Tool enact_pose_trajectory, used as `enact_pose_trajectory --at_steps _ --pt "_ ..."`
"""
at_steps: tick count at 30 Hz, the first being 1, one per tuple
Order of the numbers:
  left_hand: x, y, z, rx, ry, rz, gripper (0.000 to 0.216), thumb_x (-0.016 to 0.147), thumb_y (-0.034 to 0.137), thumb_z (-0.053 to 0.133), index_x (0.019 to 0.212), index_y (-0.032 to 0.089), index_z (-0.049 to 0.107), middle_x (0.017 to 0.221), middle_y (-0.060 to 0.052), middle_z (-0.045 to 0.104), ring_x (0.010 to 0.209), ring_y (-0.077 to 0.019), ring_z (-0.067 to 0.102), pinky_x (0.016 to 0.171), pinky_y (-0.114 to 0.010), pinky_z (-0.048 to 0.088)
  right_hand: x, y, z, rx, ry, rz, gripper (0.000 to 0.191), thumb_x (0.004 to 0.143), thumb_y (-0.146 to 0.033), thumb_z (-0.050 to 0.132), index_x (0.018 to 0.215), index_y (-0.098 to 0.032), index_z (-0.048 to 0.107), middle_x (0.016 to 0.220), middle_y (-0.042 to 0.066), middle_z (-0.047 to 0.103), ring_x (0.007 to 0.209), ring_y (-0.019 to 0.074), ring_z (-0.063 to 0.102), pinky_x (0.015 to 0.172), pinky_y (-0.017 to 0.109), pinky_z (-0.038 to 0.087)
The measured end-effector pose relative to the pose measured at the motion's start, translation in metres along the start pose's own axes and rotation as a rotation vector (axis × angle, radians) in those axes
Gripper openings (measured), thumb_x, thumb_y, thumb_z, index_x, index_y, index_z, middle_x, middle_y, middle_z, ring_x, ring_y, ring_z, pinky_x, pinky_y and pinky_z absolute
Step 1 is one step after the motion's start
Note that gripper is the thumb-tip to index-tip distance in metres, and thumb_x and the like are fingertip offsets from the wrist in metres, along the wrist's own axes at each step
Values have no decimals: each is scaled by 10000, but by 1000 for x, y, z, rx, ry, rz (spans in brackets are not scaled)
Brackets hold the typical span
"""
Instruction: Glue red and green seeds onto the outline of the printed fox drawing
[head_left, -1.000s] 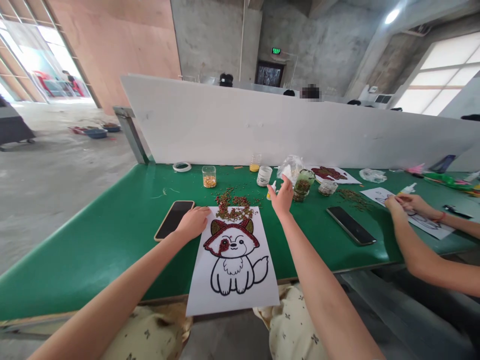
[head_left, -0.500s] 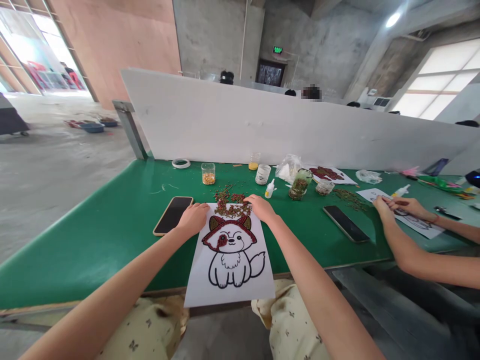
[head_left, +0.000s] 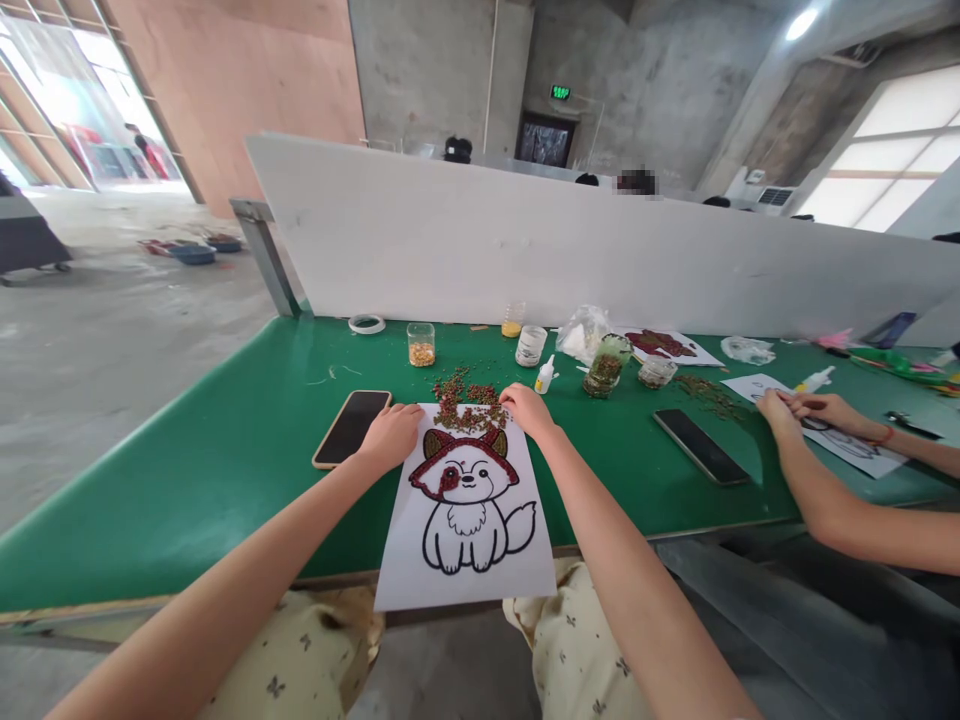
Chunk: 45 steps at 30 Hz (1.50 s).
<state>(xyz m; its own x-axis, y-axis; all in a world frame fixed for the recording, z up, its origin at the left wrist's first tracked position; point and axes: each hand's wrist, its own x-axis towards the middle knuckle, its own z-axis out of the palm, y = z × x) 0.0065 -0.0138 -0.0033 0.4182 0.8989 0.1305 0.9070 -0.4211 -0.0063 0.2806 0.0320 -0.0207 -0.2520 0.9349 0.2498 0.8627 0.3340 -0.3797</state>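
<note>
A white drawing sheet [head_left: 412,580] with a black-outlined fox-like animal lies before me, its lower end past the table edge. Red and green beans fill the ears, the head's border and one eye patch. At the sheet's upper left corner, my left hand [head_left: 394,436] is closed on the edge, beside a phone [head_left: 349,430]. My right hand [head_left: 529,410] pinches the upper right corner, close to loose beans [head_left: 469,415]. These beans spread over the sheet's top and onto the green table. The fingertips of both hands are partly hidden.
Behind the sheet stand a corn-kernel cup [head_left: 421,346], a white-walled cup [head_left: 531,346], a glue bottle [head_left: 544,375] and a green-tinted jar [head_left: 606,366]. Another phone [head_left: 701,446] lies to the right. Farther right, a co-worker's hands [head_left: 806,412] work over another drawing. A white partition [head_left: 525,250] borders the back.
The view has shifted slightly, so everything appears a little farther right. Both hands stay at the sheet's upper corners, and the beans look much the same.
</note>
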Motion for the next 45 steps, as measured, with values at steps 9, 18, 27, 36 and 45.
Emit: enact_pose_trajectory --at_steps 9,18,27,36,45 --pt "0 1 -2 6 -22 9 433 827 105 345 1141 133 641 1296 -106 591 1145 -272 553 985 -418 410 4 1 -3 0 -29 42 179 849 -110 509 825 -181 672 922 56 648 850 161 586 747 251 413" --pt "0 1 -1 53 -40 15 430 844 117 325 1145 132 631 1298 -101 591 1140 -260 552 1002 -400 393 4 -3 2 -15 -69 17 231 808 3 432 818 -173 582 885 75 582 852 187 514 751 282 376" --pt "0 1 -2 21 -36 10 410 844 113 342 1131 142 633 1273 -102 601 1132 -264 554 971 -393 402 7 -26 -16 214 -109 -18 214 881 -142 399 1083 -198 438 831 -2 559 721 139 527 663 254 407" --pt "0 4 -3 95 -48 22 390 828 93 348 1088 145 634 1234 -85 623 1073 -232 574 952 -359 418 -58 -78 -19 403 -227 -230 182 828 -130 478 986 -217 496 785 -22 562 675 118 519 651 244 392" --pt "5 4 -8 84 -110 -20 352 837 125 361 1051 114 640 1131 -106 672 1048 -237 603 875 -327 465 -88 -81 -20 350 -209 -213 143 809 -119 547 903 -223 523 809 -16 645 680 118 531 648 235 363"
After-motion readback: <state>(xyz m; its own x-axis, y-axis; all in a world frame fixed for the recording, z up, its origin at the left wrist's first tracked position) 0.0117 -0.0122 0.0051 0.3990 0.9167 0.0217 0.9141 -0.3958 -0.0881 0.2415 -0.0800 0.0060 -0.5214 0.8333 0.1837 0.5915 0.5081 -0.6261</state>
